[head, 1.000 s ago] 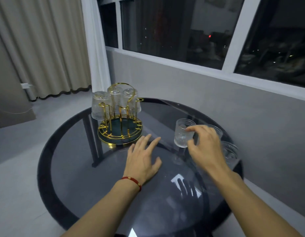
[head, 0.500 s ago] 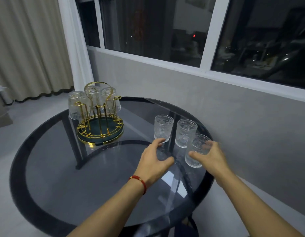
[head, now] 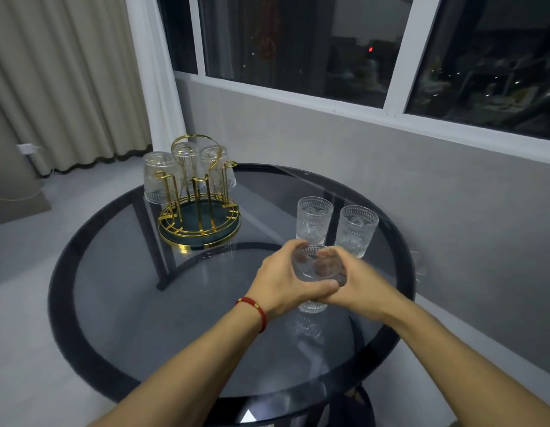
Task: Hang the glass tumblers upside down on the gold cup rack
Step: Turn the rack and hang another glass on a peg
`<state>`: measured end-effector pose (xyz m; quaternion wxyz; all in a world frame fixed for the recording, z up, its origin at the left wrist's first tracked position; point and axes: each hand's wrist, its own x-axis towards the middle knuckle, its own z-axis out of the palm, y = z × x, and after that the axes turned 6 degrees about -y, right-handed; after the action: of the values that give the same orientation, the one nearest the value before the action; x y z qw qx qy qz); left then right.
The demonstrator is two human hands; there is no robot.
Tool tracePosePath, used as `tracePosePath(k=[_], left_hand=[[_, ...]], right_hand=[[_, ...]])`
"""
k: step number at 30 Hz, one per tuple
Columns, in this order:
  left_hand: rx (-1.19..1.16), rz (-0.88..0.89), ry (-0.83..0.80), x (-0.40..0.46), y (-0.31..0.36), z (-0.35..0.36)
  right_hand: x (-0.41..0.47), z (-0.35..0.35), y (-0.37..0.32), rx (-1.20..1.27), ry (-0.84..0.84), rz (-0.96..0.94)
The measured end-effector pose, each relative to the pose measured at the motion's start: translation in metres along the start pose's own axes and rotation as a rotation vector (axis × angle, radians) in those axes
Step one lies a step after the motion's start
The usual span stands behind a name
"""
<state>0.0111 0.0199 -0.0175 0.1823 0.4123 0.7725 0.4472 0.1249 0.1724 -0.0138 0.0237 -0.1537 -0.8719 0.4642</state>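
Round dark glass counter (head: 119, 303) carrying 1 gold cup rack (head: 199, 211) and 6 embossed glass tumblers. 3 tumblers (head: 158, 177) hang inverted on the rack's rear pegs; the front pegs stand bare. 2 tumblers (head: 313, 220) stand upright near the counter's right edge. The sixth tumbler (head: 312, 272), clear with a beaded rim, is clasped upright between left hand (head: 283, 282) and right hand (head: 357, 288); its base appears just above the counter. Open surface lies between it and the rack.
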Motion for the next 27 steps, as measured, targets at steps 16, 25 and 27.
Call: tracePosePath(k=[16,25,27], left_hand=[[-0.737,-0.124,0.35,0.0,-0.043,-0.089],[0.476,-0.198,0.367,0.003,-0.12,-0.101],[0.569,-0.244,0.319,0.006,-0.131,-0.095]], right_hand=[[0.096,0.065,-0.05,0.903,-0.059,-0.046],[0.124,0.056,-0.068,0.419,0.575,-0.137],[0.128,0.048,-0.076,0.363,0.622,-0.196]])
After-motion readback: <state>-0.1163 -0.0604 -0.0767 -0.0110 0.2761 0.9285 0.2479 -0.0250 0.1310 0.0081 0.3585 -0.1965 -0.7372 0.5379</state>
